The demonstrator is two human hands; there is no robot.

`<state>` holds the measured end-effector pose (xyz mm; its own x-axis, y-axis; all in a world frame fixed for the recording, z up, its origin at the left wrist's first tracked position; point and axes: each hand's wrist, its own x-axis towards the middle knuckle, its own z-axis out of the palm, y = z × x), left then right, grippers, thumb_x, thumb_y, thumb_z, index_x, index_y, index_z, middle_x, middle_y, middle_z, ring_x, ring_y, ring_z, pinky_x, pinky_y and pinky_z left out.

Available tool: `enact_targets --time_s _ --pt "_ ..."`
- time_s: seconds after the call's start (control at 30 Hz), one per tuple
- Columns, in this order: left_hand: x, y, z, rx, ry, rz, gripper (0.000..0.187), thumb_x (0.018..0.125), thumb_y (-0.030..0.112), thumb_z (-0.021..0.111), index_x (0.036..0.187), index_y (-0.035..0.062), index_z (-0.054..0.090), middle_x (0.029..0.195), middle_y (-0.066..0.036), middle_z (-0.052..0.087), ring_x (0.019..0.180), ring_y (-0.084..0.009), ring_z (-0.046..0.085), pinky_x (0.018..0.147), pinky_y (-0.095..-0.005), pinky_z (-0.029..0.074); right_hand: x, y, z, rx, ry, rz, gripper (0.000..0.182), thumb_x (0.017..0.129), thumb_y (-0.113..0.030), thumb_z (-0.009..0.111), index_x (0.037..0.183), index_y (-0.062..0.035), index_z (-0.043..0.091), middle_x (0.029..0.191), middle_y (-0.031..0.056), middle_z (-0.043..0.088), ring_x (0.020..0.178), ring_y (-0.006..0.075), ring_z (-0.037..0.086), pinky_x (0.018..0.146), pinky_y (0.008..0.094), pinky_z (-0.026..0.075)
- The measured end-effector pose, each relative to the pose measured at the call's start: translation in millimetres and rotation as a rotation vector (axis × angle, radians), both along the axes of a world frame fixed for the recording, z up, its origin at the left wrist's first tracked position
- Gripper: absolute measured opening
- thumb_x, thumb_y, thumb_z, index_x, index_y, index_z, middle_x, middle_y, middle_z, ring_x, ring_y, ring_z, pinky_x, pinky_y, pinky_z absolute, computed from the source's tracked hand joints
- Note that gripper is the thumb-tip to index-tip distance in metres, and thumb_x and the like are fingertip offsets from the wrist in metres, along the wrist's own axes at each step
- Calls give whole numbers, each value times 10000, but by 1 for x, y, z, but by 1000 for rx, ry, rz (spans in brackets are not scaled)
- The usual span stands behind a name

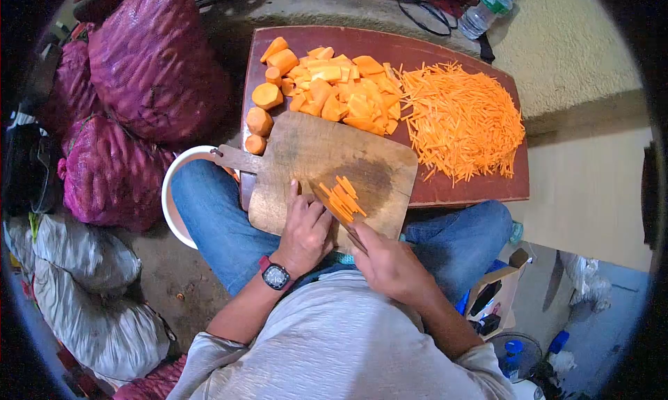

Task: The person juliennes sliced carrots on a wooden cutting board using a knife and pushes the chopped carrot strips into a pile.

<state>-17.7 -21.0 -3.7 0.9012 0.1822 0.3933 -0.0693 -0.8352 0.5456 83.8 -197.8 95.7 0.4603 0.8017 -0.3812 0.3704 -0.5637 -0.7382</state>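
Seated on the floor, jeans-clad knees spread under a dark red board (pixel 480 184) serving as worktop. Beside the left knee, 3 purple mesh sacks (pixel 149 59) and a white bowl (pixel 170 191). On the red board, a heap of carrot chunks (pixel 334 87) at the far left, a spread of fine carrot shreds (pixel 463 118) at the right. Nearer the body, a wooden cutting board (pixel 313 156), handle toward the left. At its near edge, a small fan of carrot slices (pixel 342 199), long axes running up-left to down-right. Left hand (pixel 305 231), wristwatch on, pressed down just left of the slices, fingertips touching them. Right hand (pixel 391 264) closed around a knife (pixel 341 215), blade angled up-left along the slices, just below them.
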Motion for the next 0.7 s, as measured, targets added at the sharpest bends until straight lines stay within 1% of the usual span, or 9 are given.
enact_targets --time_s 0.07,0.17,0.27,0.37,0.43,0.47,0.57,0.63,0.7 --pt "0 -1 1 -3 -13 -4 319 775 -2 782 1090 -29 742 1022 -148 630 1071 -367 621 1241 -736 321 4 3 -3 9 -40 -3 443 1035 -165 631 1428 1 509 1159 323 710 1097 531 687 876 562 569" --pt "0 1 -2 2 -14 -1 335 768 -5 777 1100 -29 740 1042 -151 626 1068 -371 618 1242 -740 317 7 1 0 67 -20 10 421 1037 -167 626 1407 6 524 1160 322 710 1095 530 687 885 560 569" --pt "-3 2 0 -4 21 -5 351 760 -3 776 1107 -30 738 1050 -151 621 1068 -372 616 1242 -748 311 2 -6 6 -23 27 -20 433 1036 -143 618 1428 10 520 1163 328 708 1105 528 687 900 561 566" --pt "0 1 1 -17 8 -14 346 757 -2 775 1100 -30 740 1033 -147 615 1065 -368 613 1239 -754 309 1 -2 2 -17 -5 -10 465 1032 -133 613 1462 12 511 1184 325 707 1124 520 688 909 556 565" --pt "1 0 0 -24 -20 -10 337 756 -4 774 1091 -30 743 1020 -145 613 1065 -366 611 1237 -755 309 5 2 -9 75 -23 23 493 1028 -132 619 1482 18 498 1188 326 706 1127 515 691 907 554 568" --pt "1 1 0 -15 -18 -12 328 760 -1 772 1085 -29 745 1017 -144 613 1066 -366 609 1237 -755 310 5 1 -9 78 -25 21 493 1028 -132 619 1482 18 498 1188 326 706 1127 515 691 907 554 568" --pt "0 2 -1 -10 -11 -8 315 767 7 770 1079 -30 747 1012 -143 611 1065 -365 606 1239 -753 308 2 -9 -5 107 -8 -6 470 1024 -121 626 1456 26 508 1179 333 701 1115 515 693 901 549 569" --pt "-2 2 -2 -5 -4 5 312 771 11 769 1079 -31 748 1010 -142 610 1065 -364 604 1241 -751 305 -1 -10 4 -2 22 -29 436 1020 -96 626 1425 28 527 1157 338 701 1101 522 694 890 547 568" --pt "-1 2 -4 -4 -20 -20 315 776 15 766 1086 -38 748 996 -141 601 1059 -367 602 1248 -745 297 -2 -3 -5 17 5 -28 425 1015 -85 624 1415 29 535 1145 337 704 1088 527 697 881 549 568"
